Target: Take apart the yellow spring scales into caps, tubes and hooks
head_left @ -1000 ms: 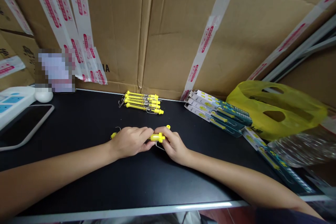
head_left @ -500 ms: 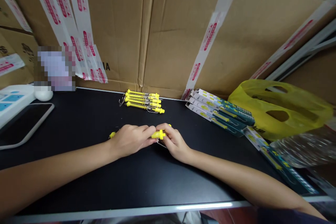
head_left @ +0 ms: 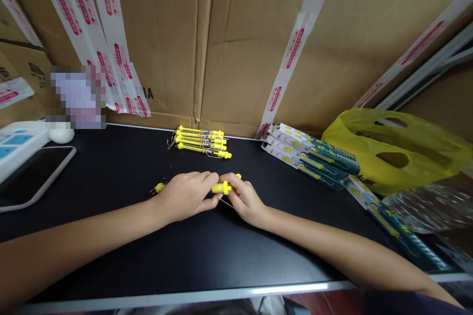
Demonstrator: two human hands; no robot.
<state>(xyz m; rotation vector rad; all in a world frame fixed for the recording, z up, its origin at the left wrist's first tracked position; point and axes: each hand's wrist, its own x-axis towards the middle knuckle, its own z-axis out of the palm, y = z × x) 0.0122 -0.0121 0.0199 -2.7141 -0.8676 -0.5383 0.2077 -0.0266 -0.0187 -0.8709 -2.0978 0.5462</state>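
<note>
My left hand (head_left: pixel 188 196) is wrapped over a yellow spring scale (head_left: pixel 220 188), whose capped end sticks out to the right of the fingers. My right hand (head_left: pixel 246 200) pinches at that same end, touching the left fingertips; a thin metal hook hangs below between the hands. A small yellow piece shows above the right fingers, and what it belongs to is hidden. Left of my left wrist, a yellow end with a hook (head_left: pixel 159 188) peeks out. Behind the hands, several yellow spring scales (head_left: pixel 203 142) lie side by side on the black table (head_left: pixel 207 251).
Printed boxes (head_left: pixel 314 157) are stacked at right, with another box (head_left: pixel 399 226) nearer the edge. Beside them lie a yellow plastic bag (head_left: pixel 417 167) and clear plastic wrap (head_left: pixel 432 209). At left are a phone (head_left: pixel 33 174) and a white power strip (head_left: pixel 18 142). Cardboard (head_left: pixel 251 49) stands behind.
The yellow capped end between my hands has shifted slightly left and up. More of the hooked yellow end beside my left wrist shows. Both hands keep their hold.
</note>
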